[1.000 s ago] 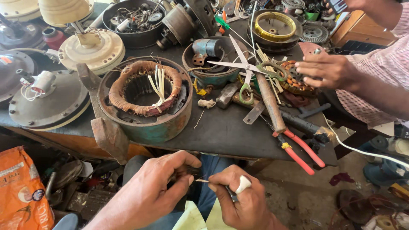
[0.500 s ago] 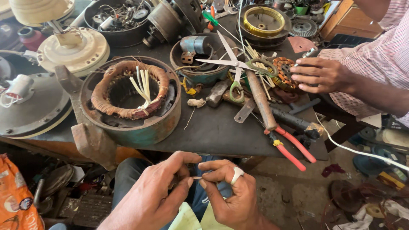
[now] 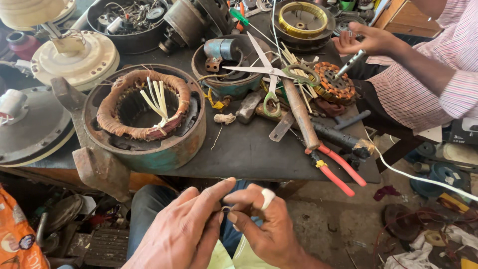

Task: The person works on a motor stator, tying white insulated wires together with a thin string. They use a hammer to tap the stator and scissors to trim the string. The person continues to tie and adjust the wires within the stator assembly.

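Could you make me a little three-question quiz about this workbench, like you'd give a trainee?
1. True or false: the scissors lie open on the table.
2. What do the left hand and right hand pinch between their fingertips?
A. a thin wire
B. a screwdriver
C. a bolt
3. What colour are the handles of the pliers near the table's front right corner?

Key
1. True. The blades are spread apart.
2. A. Both hands meet on the thin wire, below the table's front edge.
3. Red.
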